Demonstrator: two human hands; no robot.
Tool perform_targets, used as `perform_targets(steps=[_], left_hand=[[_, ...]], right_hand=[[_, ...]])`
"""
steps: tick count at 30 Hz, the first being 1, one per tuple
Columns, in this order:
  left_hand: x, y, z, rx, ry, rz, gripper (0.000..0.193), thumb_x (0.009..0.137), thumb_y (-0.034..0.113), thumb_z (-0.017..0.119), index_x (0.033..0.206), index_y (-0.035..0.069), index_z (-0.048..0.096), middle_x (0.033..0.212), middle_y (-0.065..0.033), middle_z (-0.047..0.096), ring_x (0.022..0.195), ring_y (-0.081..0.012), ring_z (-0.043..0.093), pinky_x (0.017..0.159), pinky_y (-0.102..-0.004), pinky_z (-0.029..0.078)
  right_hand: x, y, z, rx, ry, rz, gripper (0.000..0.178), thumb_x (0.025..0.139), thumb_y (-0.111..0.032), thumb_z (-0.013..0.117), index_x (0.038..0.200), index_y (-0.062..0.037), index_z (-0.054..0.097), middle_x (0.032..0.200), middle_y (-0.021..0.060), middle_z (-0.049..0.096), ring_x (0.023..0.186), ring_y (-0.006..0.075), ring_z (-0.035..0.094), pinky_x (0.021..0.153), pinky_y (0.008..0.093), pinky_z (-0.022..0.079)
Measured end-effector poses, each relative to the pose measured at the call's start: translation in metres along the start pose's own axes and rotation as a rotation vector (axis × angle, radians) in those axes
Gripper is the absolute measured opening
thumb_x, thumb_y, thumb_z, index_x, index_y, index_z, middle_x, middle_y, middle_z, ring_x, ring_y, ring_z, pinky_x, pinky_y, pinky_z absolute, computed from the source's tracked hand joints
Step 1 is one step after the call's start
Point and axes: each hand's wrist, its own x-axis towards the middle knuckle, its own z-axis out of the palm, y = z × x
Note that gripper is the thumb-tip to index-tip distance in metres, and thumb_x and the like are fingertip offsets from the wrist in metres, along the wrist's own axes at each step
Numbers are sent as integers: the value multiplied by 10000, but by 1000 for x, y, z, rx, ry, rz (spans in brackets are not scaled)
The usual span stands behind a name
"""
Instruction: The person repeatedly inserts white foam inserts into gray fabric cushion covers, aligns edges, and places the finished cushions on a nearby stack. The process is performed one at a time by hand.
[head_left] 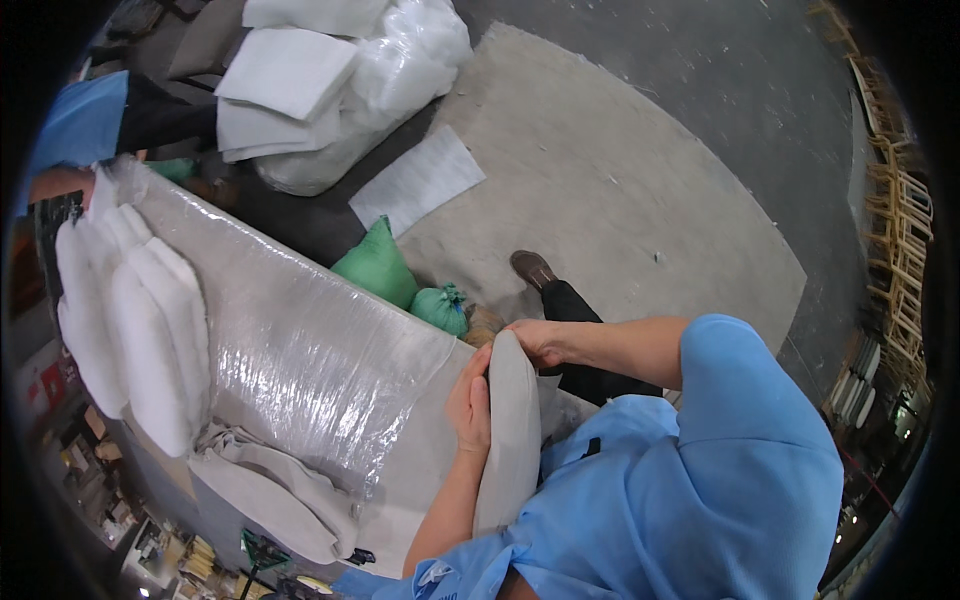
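The grey cushion (510,430) is held on its narrow edge between the blue-shirted torso (650,470) and the worktop (395,505); its far end appears to be pinched by the right hand (537,342), whose fingertips are partly hidden, while the left hand (468,405) is laid along its left face, and whether anything is pinched in that grip cannot be told. If the right grip were loosened while only a palm was pressed on the other side, the cushion could be tipped or dropped, since its far end is held close to the worktop's edge. Its cover could be creased by an uneven pull, and any soft filling might be bunched if one side were pressed harder. Little hold might be offered by the shiny plastic film (310,350) if the cushion were leaned on it. Just beyond the edge, a large green sack (378,268) and a smaller teal sack (438,308) are set, among which a dropped thing could be caught. Room is left across the film, between the white pads (160,340) at the left and the hands, though the near left part is taken up by grey fabric pieces (275,490); the near right side is closed off by the torso
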Motion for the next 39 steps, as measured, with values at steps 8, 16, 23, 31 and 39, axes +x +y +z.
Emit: perform_targets(steps=[8, 16, 23, 31, 39], left_hand=[[9, 69, -16, -378, -168, -280, 631, 1136, 429, 321, 1574, -17, 398, 1631, -173, 408, 1520, -310, 369, 1271, -426, 241], [12, 65, 7, -485, -317, -269, 908, 1064, 678, 274, 1661, 7, 143, 1742, -145, 116, 1602, -289, 155, 1297, -413, 109], [6, 60, 24, -422, -200, -223, 927, 1047, 690, 314, 1675, 38, 117, 1755, -122, 90, 1608, -272, 127, 1298, -407, 96], [-4, 35, 11, -439, -122, -242, 907, 1058, 660, 362, 1678, 60, 83, 1733, -160, 161, 1593, -306, 188, 1289, -427, 163], [-7, 40, 17, -394, -12, -205, 924, 1062, 657, 375, 1684, 117, -44, 1746, -164, 7, 1590, -352, 191, 1271, -450, 215]], right_hand=[[-16, 24, 4, 118, 260, -617, 248, 1075, -271, 566, 1137, -50, 658, 1051, 42, 682, 952, 153, 636, 864, 317, 527], [-79, 22, 77, 338, 149, -951, 612, 1129, -501, 361, 1617, -138, 293, 1566, 152, 403, 1485, 237, 330, 1227, 402, 282], [-72, -23, 76, 111, 109, -798, 796, 1077, -680, 280, 1687, -193, 123, 1677, 188, 261, 1573, 299, 189, 1278, 461, 140], [-63, 10, 54, 52, -42, -1143, 691, 1106, -582, 332, 1483, -18, 466, 1263, 176, 652, 1169, 244, 624, 1035, 385, 476], [-52, -8, 44, -202, -126, -1048, 641, 1105, -524, 362, 1016, 9, 708, 755, 77, 675, 697, 150, 659, 664, 293, 519]])
